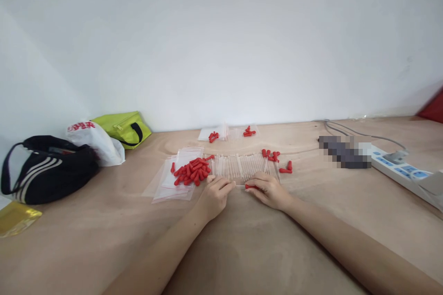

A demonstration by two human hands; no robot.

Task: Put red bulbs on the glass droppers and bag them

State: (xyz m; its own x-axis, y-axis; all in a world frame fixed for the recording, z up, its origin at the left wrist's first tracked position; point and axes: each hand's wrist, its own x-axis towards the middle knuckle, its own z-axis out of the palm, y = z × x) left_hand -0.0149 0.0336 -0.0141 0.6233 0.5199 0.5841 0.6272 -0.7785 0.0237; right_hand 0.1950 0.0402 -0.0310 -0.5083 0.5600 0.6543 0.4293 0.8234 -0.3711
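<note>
My left hand (218, 192) pinches one end of a thin clear dropper tube (240, 186). At the tube's other end, my right hand (269, 190) is closed on a red rubber bulb (249, 187); whether the tube is inside the bulb I cannot tell. Just beyond both hands lies a row of clear dropper tubes (238, 166), side by side. A heap of red bulbs (191, 171) rests on clear zip bags (171, 191) left of the row. Several loose red bulbs (273, 155) lie by the row's right end.
Farther back are two small groups of red bulbs (213, 137) with more bags. On the left stand a black bag (58, 170), a white plastic bag (112, 150) and a lime-green bag (121, 124). A white power strip (401, 168) with cables lies at right, beside a blurred dark object (342, 152).
</note>
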